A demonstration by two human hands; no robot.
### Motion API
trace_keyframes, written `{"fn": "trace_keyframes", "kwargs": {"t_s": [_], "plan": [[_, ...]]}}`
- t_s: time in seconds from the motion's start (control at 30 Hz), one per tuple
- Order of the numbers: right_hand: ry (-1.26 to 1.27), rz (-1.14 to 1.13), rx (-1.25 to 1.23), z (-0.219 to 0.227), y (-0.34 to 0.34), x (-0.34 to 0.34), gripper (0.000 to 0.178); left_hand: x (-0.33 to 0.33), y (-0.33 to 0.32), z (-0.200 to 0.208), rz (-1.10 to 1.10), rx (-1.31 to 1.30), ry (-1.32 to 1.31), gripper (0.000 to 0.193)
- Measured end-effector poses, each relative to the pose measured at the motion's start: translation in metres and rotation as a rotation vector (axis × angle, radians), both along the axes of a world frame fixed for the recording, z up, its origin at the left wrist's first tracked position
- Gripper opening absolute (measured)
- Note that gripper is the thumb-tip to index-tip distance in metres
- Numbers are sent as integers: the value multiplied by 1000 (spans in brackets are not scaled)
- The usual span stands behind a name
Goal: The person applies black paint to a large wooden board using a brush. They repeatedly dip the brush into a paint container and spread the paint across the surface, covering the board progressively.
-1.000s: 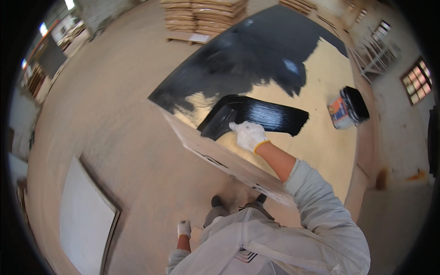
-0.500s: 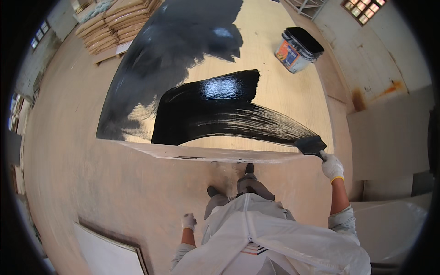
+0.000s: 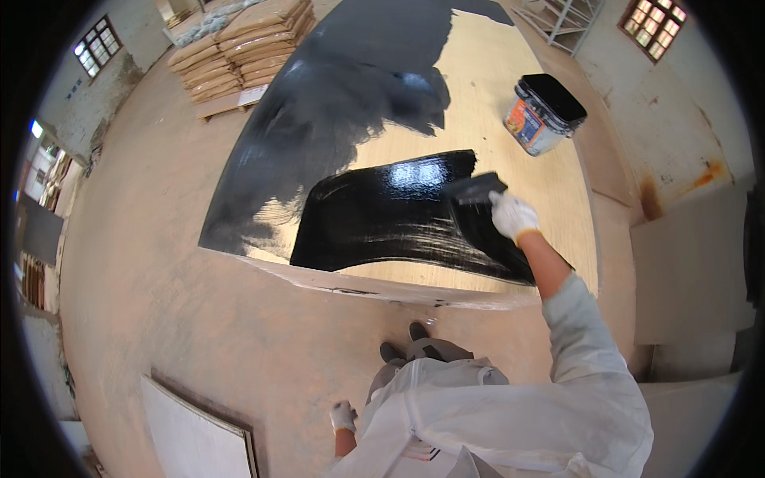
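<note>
My right hand (image 3: 514, 216), in a white glove, is closed round the handle of a wide flat paintbrush (image 3: 476, 189) coated in black. The brush rests on the tabletop-like wooden board (image 3: 558, 231), at the right end of a glossy wet patch of black paint (image 3: 370, 219). A curved black stroke runs from the brush down to the near edge. Down by my side, away from the board, hangs my left hand (image 3: 343, 417), gloved too, with curled fingers and nothing seen in it. Duller black paint (image 3: 319, 119) covers the board's left and far parts.
A clear-sided bucket (image 3: 545, 115) with a black rim and an orange-blue label stands on the bare wood at the right. Stacked brown sacks (image 3: 243, 52) sit on a pallet at the far left. A pale panel (image 3: 199, 430) lies near left; grey sheets (image 3: 689, 275) lean at the right.
My right hand has carried the brush from the near right corner up and leftward. The streaky area at the right now has a darker curved stroke. My left hand still hangs low.
</note>
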State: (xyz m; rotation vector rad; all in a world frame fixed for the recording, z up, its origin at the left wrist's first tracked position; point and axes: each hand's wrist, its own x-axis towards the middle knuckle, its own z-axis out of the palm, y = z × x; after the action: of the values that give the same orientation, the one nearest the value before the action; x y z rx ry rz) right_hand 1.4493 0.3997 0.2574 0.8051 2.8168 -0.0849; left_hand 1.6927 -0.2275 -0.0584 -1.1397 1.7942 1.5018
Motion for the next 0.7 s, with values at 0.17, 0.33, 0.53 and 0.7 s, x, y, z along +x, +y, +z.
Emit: {"fn": "trace_keyframes", "kwargs": {"t_s": [0.17, 0.33, 0.53, 0.7], "plan": [[100, 156, -66, -24, 8, -145, 40, 103, -22, 4, -423, -408, -127, 21], [-27, 373, 21, -48, -35, -233, 34, 123, -4, 16, -431, -497, -272, 37], [120, 210, -125, -17, -96, -219, 31, 104, 3, 13, -126, -277, -18, 39], [153, 210, -106, -30, -67, -146, 34, 42, 31, 36, -98, -146, 14, 26]]}}
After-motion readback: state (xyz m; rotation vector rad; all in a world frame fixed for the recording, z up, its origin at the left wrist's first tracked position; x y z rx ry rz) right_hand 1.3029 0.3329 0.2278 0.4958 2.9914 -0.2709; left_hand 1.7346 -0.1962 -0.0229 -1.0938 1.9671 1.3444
